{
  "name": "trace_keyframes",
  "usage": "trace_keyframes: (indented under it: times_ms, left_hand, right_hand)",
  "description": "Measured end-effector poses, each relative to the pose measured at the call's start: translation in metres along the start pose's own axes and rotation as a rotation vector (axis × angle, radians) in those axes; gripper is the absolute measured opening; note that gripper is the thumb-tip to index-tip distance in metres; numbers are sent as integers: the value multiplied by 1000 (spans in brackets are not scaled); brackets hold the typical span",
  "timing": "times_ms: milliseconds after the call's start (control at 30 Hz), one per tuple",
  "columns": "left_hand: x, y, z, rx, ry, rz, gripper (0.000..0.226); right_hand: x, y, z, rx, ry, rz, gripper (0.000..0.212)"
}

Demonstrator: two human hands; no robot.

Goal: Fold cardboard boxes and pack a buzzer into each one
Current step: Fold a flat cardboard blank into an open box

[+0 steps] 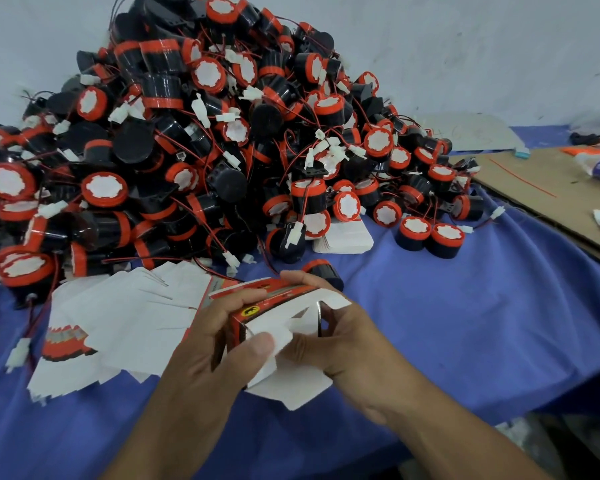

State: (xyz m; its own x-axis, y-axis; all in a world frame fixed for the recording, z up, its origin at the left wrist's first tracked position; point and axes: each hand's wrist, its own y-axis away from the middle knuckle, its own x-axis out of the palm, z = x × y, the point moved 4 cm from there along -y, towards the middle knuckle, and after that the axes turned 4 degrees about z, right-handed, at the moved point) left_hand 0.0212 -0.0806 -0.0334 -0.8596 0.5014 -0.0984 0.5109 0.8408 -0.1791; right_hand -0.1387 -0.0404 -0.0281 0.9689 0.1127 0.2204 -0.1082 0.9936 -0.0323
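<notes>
**A:** Step in hand?

**B:** Folding. One box [278, 296] is held just above the blue cloth [465, 306], near the table's front edge, between both hands. The red printed panel faces up. The white end flaps face the camera and are not yet tucked.

**A:** Hands?

**B:** The left hand [208, 344] grips the box's left side, its thumb pressing a white end flap [274, 341] inward. The right hand [347, 341] holds the right side, fingers curled over the far top edge. Both are closed round the box; neither is free.

**A:** Buzzer inside?

**B:** Cannot tell, since flaps and fingers hide the interior. Judgement: one end is being closed and packing is not yet done.

**A:** Supplies?

**B:** The heap of buzzers [222, 133] fills the back of the table. One loose buzzer [321, 270] lies just behind the box. Fanned flat blanks [118, 327] lie to the left, reaching the heap's front.

**A:** Next move calls for?

**B:** Probably tucking the small flaps before the large one, with the left hand keeping the carton square. The right hand would then let go to take the nearest buzzer. The red leads look interlaced, so one pull may drag neighbouring buzzers along.
</notes>
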Motion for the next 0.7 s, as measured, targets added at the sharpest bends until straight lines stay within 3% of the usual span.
trace_keyframes:
  times_ms: [133, 200, 333, 500, 600, 700]
  left_hand:
    - [-2, 4, 2, -20, 37, 16, 62]
    - [1, 4, 1, -36, 116, -2, 58]
    - [0, 1, -5, -85, 338, -203, 37]
    - [13, 4, -8, -109, 443, -308, 32]
    - [25, 10, -10, -85, 294, -174, 29]
    - [27, 17, -12, 20, -226, 7, 45]
  right_hand:
    - [1, 0, 5, 9, 91, 3, 65]
    - [3, 0, 7, 2, 14, 16, 62]
    - [11, -1, 13, -90, -222, 32, 63]
    - [25, 3, 8, -242, -71, 52, 78]
    - [22, 3, 8, -291, 1, -37, 64]
    - [10, 2, 13, -256, 43, -146, 47]
